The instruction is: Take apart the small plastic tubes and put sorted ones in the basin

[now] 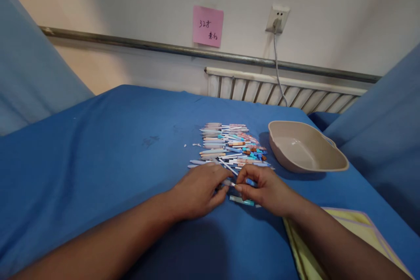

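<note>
My left hand (201, 190) is closed, with a slim, pale pen part (227, 182) pinched between thumb and fingers. From the other side my right hand (265, 188) pinches the tip end of the same part. A blue piece (251, 182) shows by the right fingers. Below the hands a teal pen barrel (242, 201) lies on the blue cloth. Just beyond them spreads a pile of disassembled pens (215, 152): pale barrels to the left, white refills and coloured pieces to the right. Small blue and brown clips (254, 154) lie at the pile's right side.
A beige plastic basin (305, 146) stands right of the pile. A folded yellow cloth (354, 227) lies under my right forearm. Tiny white bits (197, 145) rest left of the pens. Behind are a radiator (249, 85), a metal rail (157, 47) and a plugged-in cord (276, 59). Blue curtains hang at both sides.
</note>
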`<move>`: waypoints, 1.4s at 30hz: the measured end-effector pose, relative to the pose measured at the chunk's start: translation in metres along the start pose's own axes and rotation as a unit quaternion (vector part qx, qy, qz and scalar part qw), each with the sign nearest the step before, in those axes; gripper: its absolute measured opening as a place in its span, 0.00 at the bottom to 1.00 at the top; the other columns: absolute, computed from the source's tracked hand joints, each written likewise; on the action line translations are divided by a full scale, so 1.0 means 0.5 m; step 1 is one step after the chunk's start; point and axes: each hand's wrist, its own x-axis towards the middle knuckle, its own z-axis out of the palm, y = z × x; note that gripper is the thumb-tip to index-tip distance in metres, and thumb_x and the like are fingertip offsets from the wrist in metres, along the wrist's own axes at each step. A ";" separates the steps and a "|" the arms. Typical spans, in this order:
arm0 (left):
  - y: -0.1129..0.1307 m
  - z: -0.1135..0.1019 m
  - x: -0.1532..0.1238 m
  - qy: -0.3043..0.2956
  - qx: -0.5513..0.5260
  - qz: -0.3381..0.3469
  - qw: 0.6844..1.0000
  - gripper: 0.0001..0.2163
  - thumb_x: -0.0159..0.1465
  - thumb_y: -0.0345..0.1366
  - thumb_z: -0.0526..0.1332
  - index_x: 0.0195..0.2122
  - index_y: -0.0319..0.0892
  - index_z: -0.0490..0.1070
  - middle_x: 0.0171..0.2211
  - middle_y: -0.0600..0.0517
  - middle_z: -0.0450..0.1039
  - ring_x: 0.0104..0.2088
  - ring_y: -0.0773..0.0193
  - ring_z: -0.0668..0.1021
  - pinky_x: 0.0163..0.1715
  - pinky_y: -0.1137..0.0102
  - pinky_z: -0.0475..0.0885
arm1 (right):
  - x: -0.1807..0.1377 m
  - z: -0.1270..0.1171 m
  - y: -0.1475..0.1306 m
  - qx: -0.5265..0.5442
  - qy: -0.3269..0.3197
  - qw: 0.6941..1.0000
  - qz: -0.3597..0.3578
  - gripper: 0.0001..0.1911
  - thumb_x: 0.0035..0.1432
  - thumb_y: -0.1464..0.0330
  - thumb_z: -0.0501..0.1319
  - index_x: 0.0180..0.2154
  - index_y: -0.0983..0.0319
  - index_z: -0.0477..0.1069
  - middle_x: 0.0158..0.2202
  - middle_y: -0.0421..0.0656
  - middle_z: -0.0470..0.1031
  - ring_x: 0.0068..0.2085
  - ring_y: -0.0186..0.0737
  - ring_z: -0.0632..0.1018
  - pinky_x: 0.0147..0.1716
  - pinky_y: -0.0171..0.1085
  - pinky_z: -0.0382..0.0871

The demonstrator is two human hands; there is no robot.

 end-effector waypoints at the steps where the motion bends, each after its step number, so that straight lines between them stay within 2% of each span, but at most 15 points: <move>1: 0.003 0.000 0.000 -0.009 -0.011 0.008 1.000 0.09 0.64 0.34 0.53 0.44 0.42 0.69 0.38 0.49 0.73 0.38 0.58 0.74 0.37 0.67 0.66 | 0.002 -0.001 0.000 0.041 -0.014 0.999 0.028 0.07 0.56 0.66 0.61 0.29 0.61 0.66 0.22 0.36 0.72 0.23 0.31 0.70 0.23 0.29 0.62; 6: 0.011 0.007 0.000 -0.056 -0.095 0.026 0.994 0.12 0.69 0.38 0.48 0.44 0.45 0.70 0.39 0.51 0.74 0.39 0.60 0.75 0.38 0.70 0.66 | 0.006 -0.014 -0.006 0.184 -0.081 0.977 0.075 0.15 0.54 0.59 0.64 0.27 0.62 0.64 0.19 0.36 0.70 0.23 0.30 0.67 0.23 0.29 0.59; 10: 0.005 0.010 0.003 -0.038 -0.158 -0.016 0.987 0.13 0.70 0.39 0.47 0.41 0.45 0.71 0.35 0.52 0.75 0.35 0.62 0.75 0.34 0.72 0.66 | -0.001 -0.036 -0.018 0.310 -0.111 0.938 0.109 0.16 0.55 0.55 0.61 0.31 0.63 0.68 0.25 0.40 0.74 0.17 0.26 0.58 0.16 0.29 0.49; 13: -0.002 0.009 0.004 -0.015 -0.200 -0.042 0.979 0.13 0.70 0.39 0.47 0.44 0.45 0.71 0.35 0.53 0.75 0.34 0.64 0.75 0.35 0.72 0.66 | -0.007 -0.042 -0.025 0.303 -0.061 0.946 0.102 0.17 0.57 0.55 0.58 0.33 0.63 0.69 0.26 0.41 0.74 0.17 0.27 0.58 0.16 0.29 0.48; 18: 0.014 0.011 0.000 -0.042 -0.244 -0.031 0.968 0.12 0.69 0.40 0.49 0.45 0.45 0.69 0.38 0.52 0.74 0.38 0.62 0.75 0.38 0.71 0.66 | -0.001 -0.013 -0.017 0.158 0.075 0.983 0.052 0.23 0.61 0.51 0.53 0.26 0.62 0.67 0.23 0.38 0.66 0.24 0.31 0.65 0.22 0.31 0.57; 21: 0.032 0.019 -0.001 -0.072 -0.272 -0.023 0.959 0.12 0.69 0.40 0.48 0.44 0.44 0.69 0.36 0.52 0.73 0.35 0.62 0.74 0.36 0.71 0.67 | 0.006 0.012 -0.008 0.122 0.111 0.986 0.034 0.25 0.63 0.49 0.49 0.28 0.62 0.67 0.24 0.38 0.67 0.23 0.32 0.66 0.22 0.32 0.58; 25: 0.042 0.028 0.005 -0.092 -0.311 -0.034 0.945 0.15 0.69 0.42 0.47 0.39 0.41 0.69 0.31 0.53 0.69 0.31 0.65 0.70 0.32 0.73 0.65 | 0.010 0.034 -0.008 0.183 0.110 0.976 0.052 0.25 0.62 0.49 0.48 0.31 0.61 0.68 0.22 0.37 0.65 0.20 0.32 0.66 0.20 0.33 0.58; 28: 0.041 0.024 0.012 -0.088 -0.346 -0.074 0.931 0.16 0.69 0.43 0.46 0.36 0.40 0.69 0.25 0.55 0.64 0.27 0.67 0.67 0.28 0.74 0.63 | 0.014 0.025 -0.013 0.299 0.121 0.941 0.103 0.20 0.61 0.52 0.51 0.31 0.61 0.69 0.20 0.36 0.63 0.18 0.30 0.62 0.17 0.31 0.54; 31: 0.037 0.016 0.015 -0.075 -0.369 -0.125 0.918 0.16 0.68 0.44 0.47 0.35 0.40 0.68 0.22 0.57 0.61 0.24 0.69 0.64 0.24 0.75 0.60 | 0.020 0.000 -0.014 0.464 0.174 0.855 0.151 0.08 0.56 0.63 0.57 0.34 0.61 0.69 0.22 0.34 0.64 0.18 0.27 0.60 0.16 0.28 0.55; 33: 0.033 0.014 0.016 -0.067 -0.379 -0.139 0.912 0.16 0.68 0.44 0.47 0.35 0.40 0.68 0.21 0.58 0.60 0.23 0.69 0.63 0.23 0.75 0.59 | 0.023 -0.014 -0.012 0.541 0.187 0.809 0.136 0.07 0.51 0.70 0.61 0.35 0.62 0.69 0.23 0.35 0.66 0.20 0.27 0.63 0.19 0.27 0.59; 34: 0.032 0.013 0.016 -0.064 -0.382 -0.143 0.911 0.15 0.67 0.44 0.47 0.35 0.40 0.68 0.21 0.58 0.60 0.23 0.69 0.63 0.23 0.75 0.58 | 0.025 -0.018 -0.010 0.564 0.186 0.796 0.119 0.08 0.50 0.72 0.62 0.35 0.62 0.69 0.24 0.35 0.67 0.21 0.27 0.65 0.21 0.26 0.61; 38: 0.026 0.016 0.016 -0.065 -0.393 -0.153 0.905 0.15 0.67 0.44 0.48 0.36 0.40 0.68 0.20 0.58 0.59 0.22 0.70 0.62 0.22 0.75 0.57 | 0.031 -0.020 -0.002 0.596 0.189 0.779 0.056 0.08 0.51 0.75 0.64 0.34 0.63 0.68 0.28 0.39 0.72 0.27 0.30 0.73 0.29 0.29 0.69; 42: 0.023 0.013 0.017 -0.063 -0.405 -0.160 0.898 0.15 0.66 0.44 0.48 0.34 0.40 0.68 0.20 0.59 0.58 0.22 0.70 0.61 0.22 0.75 0.57 | 0.034 -0.023 0.008 0.577 0.235 0.782 0.022 0.09 0.52 0.74 0.65 0.35 0.62 0.67 0.33 0.42 0.76 0.34 0.36 0.79 0.33 0.33 0.72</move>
